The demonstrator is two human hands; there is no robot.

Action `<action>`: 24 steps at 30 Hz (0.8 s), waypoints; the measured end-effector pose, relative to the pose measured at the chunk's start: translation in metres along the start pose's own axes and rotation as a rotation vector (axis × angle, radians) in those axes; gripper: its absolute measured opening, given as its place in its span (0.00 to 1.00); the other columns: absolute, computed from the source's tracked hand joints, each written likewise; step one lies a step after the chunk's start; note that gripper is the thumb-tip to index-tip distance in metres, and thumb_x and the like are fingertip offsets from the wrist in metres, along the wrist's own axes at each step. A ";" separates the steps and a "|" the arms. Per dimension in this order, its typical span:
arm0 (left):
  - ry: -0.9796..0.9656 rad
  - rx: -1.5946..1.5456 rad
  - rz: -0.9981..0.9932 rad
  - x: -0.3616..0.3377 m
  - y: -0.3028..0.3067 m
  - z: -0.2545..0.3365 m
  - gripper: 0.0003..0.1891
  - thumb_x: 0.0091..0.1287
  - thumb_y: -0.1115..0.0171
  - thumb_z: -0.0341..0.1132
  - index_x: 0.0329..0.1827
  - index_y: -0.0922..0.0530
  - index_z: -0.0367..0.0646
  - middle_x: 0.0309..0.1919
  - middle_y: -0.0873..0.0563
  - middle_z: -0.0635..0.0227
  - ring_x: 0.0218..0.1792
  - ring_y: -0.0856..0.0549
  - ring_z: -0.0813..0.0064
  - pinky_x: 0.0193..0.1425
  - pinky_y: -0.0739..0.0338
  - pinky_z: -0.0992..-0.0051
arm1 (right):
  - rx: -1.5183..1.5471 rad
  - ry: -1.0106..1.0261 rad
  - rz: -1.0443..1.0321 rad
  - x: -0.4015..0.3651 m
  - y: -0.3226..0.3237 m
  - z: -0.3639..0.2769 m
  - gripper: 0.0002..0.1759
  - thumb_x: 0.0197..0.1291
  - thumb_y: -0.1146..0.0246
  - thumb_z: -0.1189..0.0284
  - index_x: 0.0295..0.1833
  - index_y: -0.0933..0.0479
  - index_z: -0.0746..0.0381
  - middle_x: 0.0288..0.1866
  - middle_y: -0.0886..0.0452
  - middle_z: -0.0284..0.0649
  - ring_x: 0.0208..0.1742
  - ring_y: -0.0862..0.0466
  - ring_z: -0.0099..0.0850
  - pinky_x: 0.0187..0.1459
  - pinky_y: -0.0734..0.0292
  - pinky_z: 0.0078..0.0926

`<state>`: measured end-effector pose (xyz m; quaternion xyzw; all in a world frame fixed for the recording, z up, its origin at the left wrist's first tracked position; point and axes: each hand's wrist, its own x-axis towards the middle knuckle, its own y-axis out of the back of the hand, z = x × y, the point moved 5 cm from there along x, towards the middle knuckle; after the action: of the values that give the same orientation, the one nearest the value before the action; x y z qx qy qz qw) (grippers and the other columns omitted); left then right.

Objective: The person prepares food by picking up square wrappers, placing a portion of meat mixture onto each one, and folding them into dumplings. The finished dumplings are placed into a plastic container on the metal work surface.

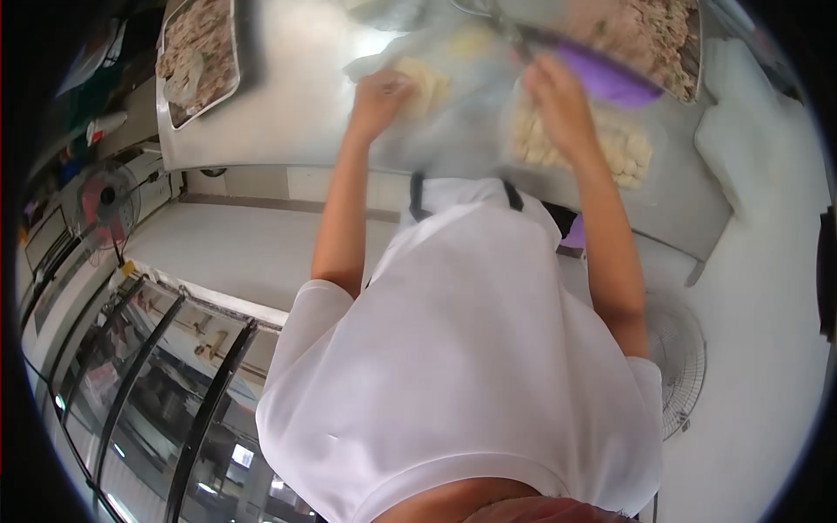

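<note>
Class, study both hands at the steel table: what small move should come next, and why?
Probably lift the pale dough piece under the left hand across to the heap of dough pieces by the right hand. The left hand rests on that piece, and the heap lies close by on the same table.

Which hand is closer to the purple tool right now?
Right. The right hand sits against the purple tool; the left hand is well off to its left, on pale dough.

Left hand (384, 91) touches pale dough (429, 83) (right hand (558, 100) blurred).
</note>
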<state>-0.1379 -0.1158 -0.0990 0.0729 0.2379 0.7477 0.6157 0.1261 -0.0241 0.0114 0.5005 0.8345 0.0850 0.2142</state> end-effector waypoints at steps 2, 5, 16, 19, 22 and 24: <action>0.072 -0.100 -0.044 0.000 -0.006 0.003 0.08 0.64 0.32 0.32 0.37 0.16 0.34 0.28 0.16 0.72 0.32 0.20 0.83 0.40 0.27 0.81 | -0.063 0.006 0.047 -0.001 -0.020 0.009 0.20 0.65 0.43 0.62 0.57 0.25 0.61 0.33 0.19 0.39 0.36 0.16 0.30 0.42 0.22 0.33; 0.037 -0.117 -0.037 0.000 -0.006 0.010 0.07 0.64 0.33 0.31 0.37 0.17 0.34 0.29 0.16 0.72 0.32 0.21 0.84 0.39 0.27 0.81 | -0.156 -0.025 0.038 0.011 -0.053 0.012 0.23 0.63 0.40 0.59 0.58 0.25 0.60 0.38 0.15 0.42 0.39 0.16 0.35 0.45 0.23 0.34; 0.120 -1.042 0.371 -0.028 0.052 -0.016 0.13 0.75 0.54 0.32 0.57 0.28 0.37 0.52 0.21 0.61 0.55 0.22 0.70 0.57 0.24 0.69 | -0.540 0.016 -0.151 -0.020 -0.035 0.036 0.15 0.64 0.46 0.76 0.53 0.20 0.58 0.48 0.17 0.47 0.49 0.19 0.50 0.52 0.25 0.44; 0.262 -1.289 0.293 -0.017 0.045 0.017 0.13 0.73 0.48 0.32 0.55 0.25 0.36 0.52 0.18 0.62 0.55 0.19 0.71 0.62 0.24 0.69 | -0.341 0.201 -0.040 -0.037 0.029 0.024 0.20 0.59 0.47 0.82 0.56 0.22 0.59 0.50 0.18 0.48 0.52 0.20 0.52 0.54 0.25 0.43; 0.294 -1.091 0.322 -0.007 0.035 0.019 0.17 0.72 0.44 0.29 0.61 0.29 0.33 0.56 0.21 0.62 0.57 0.22 0.72 0.60 0.25 0.72 | -0.746 0.353 0.227 -0.042 0.129 0.023 0.23 0.56 0.50 0.85 0.57 0.25 0.60 0.52 0.19 0.50 0.53 0.20 0.52 0.54 0.24 0.44; 0.218 -1.042 0.298 0.001 0.017 0.037 0.18 0.68 0.38 0.28 0.59 0.28 0.33 0.53 0.19 0.62 0.52 0.19 0.73 0.56 0.23 0.74 | -1.019 0.268 0.310 -0.035 0.180 -0.001 0.21 0.57 0.51 0.84 0.54 0.23 0.60 0.51 0.18 0.49 0.51 0.18 0.49 0.50 0.23 0.45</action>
<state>-0.1384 -0.1077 -0.0594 -0.2862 -0.1142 0.8487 0.4297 0.2840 0.0330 0.0860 0.4355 0.6241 0.5719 0.3062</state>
